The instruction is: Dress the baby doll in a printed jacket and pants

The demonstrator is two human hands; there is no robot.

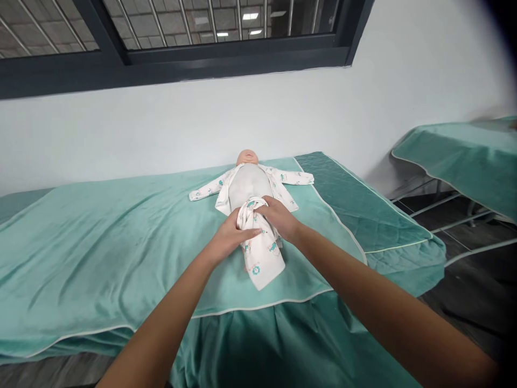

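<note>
A baby doll (249, 180) lies on its back on a teal blanket (121, 242), head towards the wall. An open white printed top (283, 186) is spread under its torso, sleeves out to both sides. White printed trousers (262, 256) cover its legs and reach towards me. My left hand (230, 237) grips the bunched waistband from the left, fingers closed on the cloth. My right hand (278, 215) grips the same waistband from the right at the doll's hip.
The blanket covers a bed that stands against a white wall under a dark-framed window (181, 48). A second bed (464, 156) with a teal cover stands at the right, across a dark-floored gap (476, 280).
</note>
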